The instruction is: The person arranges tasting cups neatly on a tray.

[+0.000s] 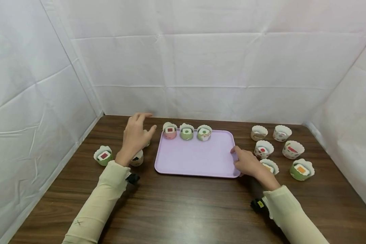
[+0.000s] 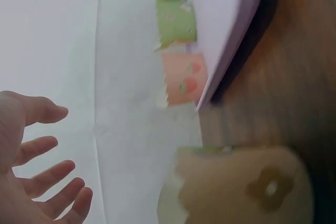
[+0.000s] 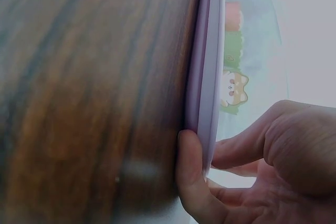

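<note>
A lilac tray (image 1: 195,157) lies on the table, with a pink paper cup (image 1: 170,135), a green cup (image 1: 186,136) and a patterned cup (image 1: 204,137) in a row along its far rim. Each cup holds a white piece with a coloured centre. My right hand (image 1: 247,162) pinches the tray's right rim; the right wrist view shows fingers on both sides of the edge. Left of the tray, my left hand (image 1: 136,134) hovers with fingers spread and nothing in them. Below it stands a beige cup (image 1: 137,159), partly covered by the hand; another cup (image 1: 147,144) is mostly hidden.
A green cup (image 1: 103,156) with a red-centred piece stands at the far left. Several patterned cups (image 1: 293,150) stand right of the tray, one of them (image 1: 269,166) close beside my right hand. White cloth walls (image 1: 207,67) border the brown table (image 1: 183,206).
</note>
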Tool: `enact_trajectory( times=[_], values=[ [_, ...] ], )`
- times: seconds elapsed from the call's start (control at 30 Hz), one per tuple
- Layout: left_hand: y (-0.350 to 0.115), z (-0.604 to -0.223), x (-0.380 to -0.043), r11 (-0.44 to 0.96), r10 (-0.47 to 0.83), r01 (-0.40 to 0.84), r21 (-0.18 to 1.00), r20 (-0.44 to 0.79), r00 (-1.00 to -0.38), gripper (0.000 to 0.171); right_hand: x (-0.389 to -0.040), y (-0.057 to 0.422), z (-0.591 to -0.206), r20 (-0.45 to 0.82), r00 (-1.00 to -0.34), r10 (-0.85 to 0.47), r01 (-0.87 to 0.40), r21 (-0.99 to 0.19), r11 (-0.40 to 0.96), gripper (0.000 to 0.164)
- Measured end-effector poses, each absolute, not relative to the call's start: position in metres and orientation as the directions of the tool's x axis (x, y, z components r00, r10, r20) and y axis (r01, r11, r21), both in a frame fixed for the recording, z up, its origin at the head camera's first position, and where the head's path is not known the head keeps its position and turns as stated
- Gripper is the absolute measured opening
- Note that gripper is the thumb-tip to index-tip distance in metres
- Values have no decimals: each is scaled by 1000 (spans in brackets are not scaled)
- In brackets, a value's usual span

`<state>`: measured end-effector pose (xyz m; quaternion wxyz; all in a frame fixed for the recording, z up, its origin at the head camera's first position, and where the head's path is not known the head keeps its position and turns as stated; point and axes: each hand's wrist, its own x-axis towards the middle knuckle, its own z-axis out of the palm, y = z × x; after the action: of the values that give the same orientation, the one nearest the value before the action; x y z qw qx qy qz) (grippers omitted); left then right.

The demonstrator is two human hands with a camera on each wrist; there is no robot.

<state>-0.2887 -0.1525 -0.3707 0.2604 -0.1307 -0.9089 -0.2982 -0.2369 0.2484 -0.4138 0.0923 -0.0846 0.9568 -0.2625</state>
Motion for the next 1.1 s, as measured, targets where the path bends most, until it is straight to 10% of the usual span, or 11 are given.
enact_trajectory(
  times=[0.6,1.1],
  values=[
    [-202,-380,-302,811,82,175,558,188,-979,67,-235,251,-416,-124,-969,-212,-120,-514,849,46],
    [-207,-390,-304,825,147,86,559,-64,-987,84,-236,249,-417,-117,-970,-212,-123,-513,849,47]
  ],
)
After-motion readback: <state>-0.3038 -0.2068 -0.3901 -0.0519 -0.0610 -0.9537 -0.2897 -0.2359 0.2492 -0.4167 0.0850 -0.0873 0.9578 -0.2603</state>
